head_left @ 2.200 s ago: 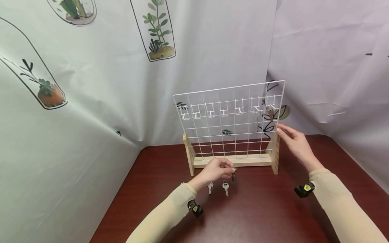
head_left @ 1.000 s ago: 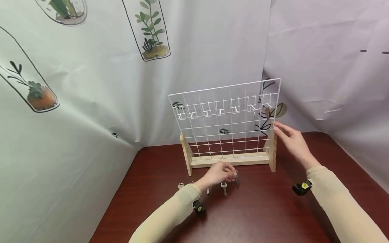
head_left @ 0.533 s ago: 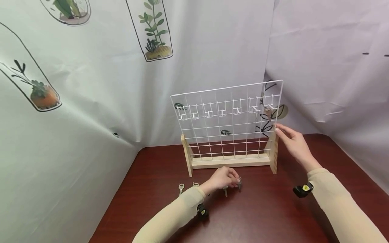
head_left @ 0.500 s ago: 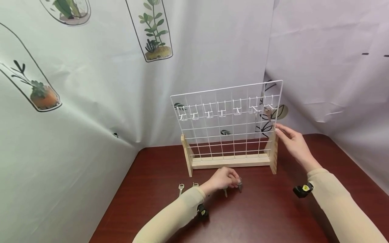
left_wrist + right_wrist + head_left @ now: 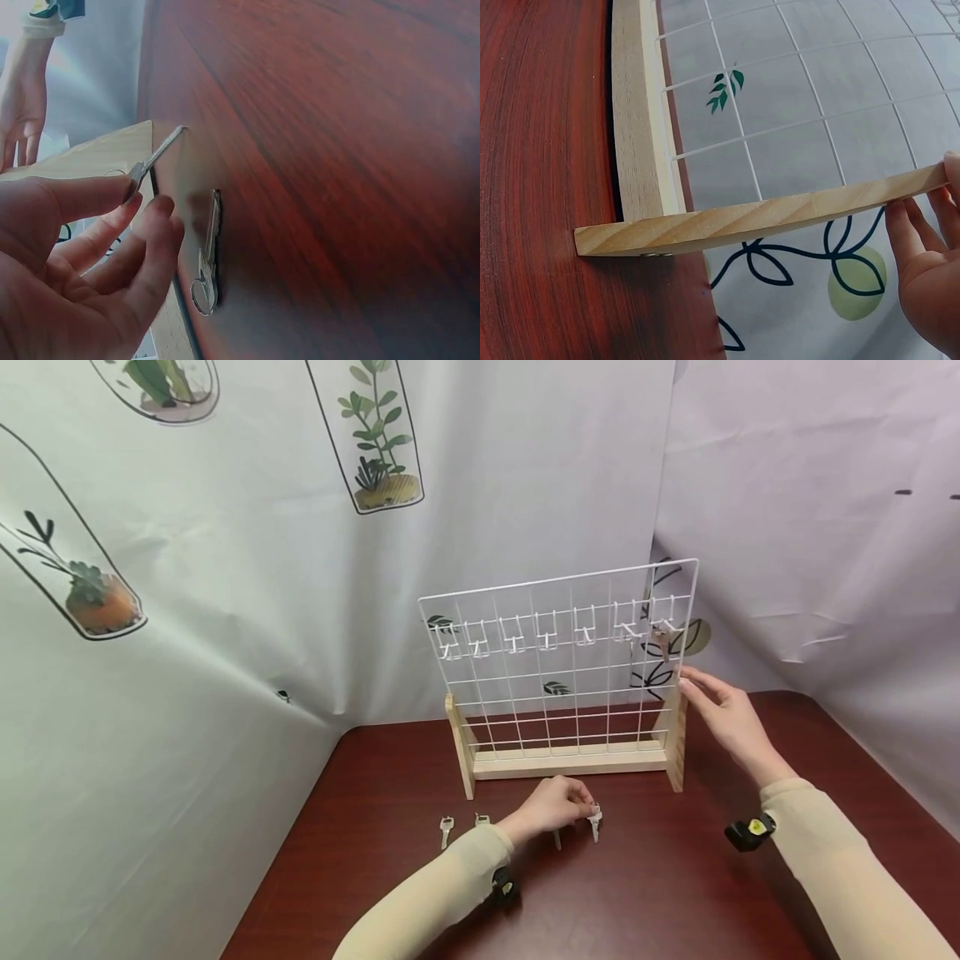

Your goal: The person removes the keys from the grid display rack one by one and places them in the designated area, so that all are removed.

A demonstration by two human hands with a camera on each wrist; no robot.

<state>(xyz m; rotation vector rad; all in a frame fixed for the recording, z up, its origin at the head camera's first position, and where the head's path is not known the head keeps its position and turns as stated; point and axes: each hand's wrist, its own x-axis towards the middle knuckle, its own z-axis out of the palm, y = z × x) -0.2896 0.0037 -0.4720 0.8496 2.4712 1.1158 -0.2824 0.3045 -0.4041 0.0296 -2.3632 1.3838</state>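
Pale cloth printed with potted plants (image 5: 540,477) hangs behind a dark red wood-grain table (image 5: 637,893), on which stands a white wire-grid rack with a pale wooden frame (image 5: 570,764). In front of the rack, the left hand (image 5: 553,803) pinches a flat silver metal key (image 5: 596,823) between thumb and finger. This key lies just beyond the fingertips, in front of the right half of the rack, its blade pointing away from the rack; its tip seems to meet the table. Beside that hand, a second silver key with a ring (image 5: 208,262) lies flat. Two more silver keys (image 5: 447,832) lie before the rack's left end. The right hand (image 5: 731,714) grips the rack's right wooden upright (image 5: 765,216) near its top. Above it, a brownish metal key (image 5: 663,644) hangs from the rightmost of the rack's seven white wire hooks (image 5: 585,637).
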